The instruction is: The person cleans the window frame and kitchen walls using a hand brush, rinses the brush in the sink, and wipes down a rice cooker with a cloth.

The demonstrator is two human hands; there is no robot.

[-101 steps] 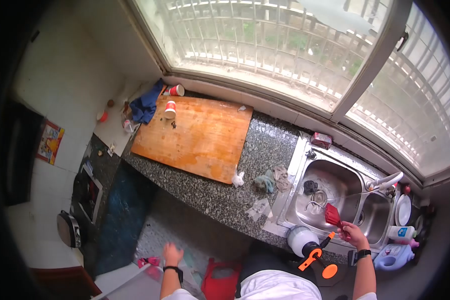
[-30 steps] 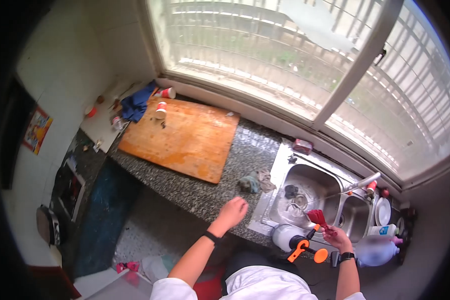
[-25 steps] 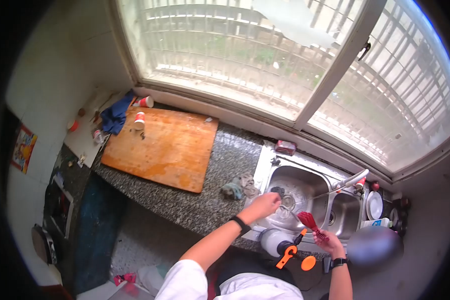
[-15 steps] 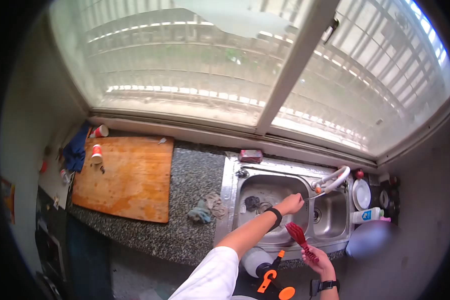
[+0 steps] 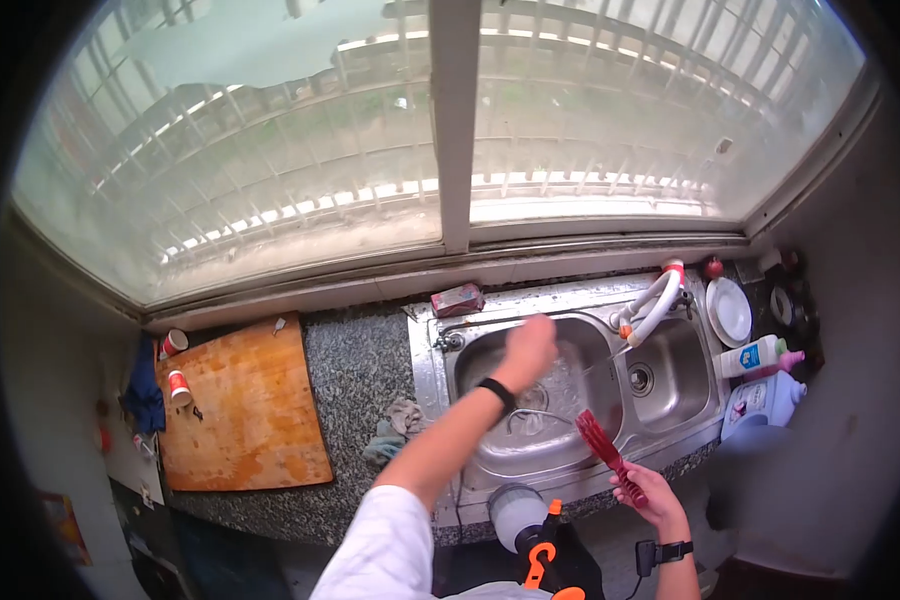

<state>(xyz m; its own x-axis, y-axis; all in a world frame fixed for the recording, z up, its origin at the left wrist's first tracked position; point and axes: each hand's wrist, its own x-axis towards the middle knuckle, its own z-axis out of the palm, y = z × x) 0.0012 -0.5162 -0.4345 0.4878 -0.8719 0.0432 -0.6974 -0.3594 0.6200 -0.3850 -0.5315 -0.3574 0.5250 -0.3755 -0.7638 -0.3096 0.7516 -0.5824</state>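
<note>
My left hand (image 5: 530, 350), smeared by motion, is over the back of the large sink basin (image 5: 595, 430); its fingers do not show clearly. A black band circles that wrist. In front of the basin's right side, my right hand (image 5: 650, 492) wraps round the ribbed handle of a dark red brush-like tool (image 5: 598, 437), whose head points up and left over the basin's front rim. Below my left wrist, a thin curved line (image 5: 538, 413) shows in the wet basin. The white faucet (image 5: 658, 305) arches over the small basin (image 5: 662, 395) on the right.
A wooden board (image 5: 245, 420) with a red and white paper cup (image 5: 179, 388) lies at left. Rags (image 5: 395, 425) are beside the sink. An orange-trimmed sprayer (image 5: 518, 515) stands in front. White plates (image 5: 730, 312) and bottles (image 5: 752, 357) line the right side.
My left hand has moved left from near the faucet to over the large basin. The dark scrubber seen in the basin earlier no longer shows. My view has turned; the right hand keeps its hold.
</note>
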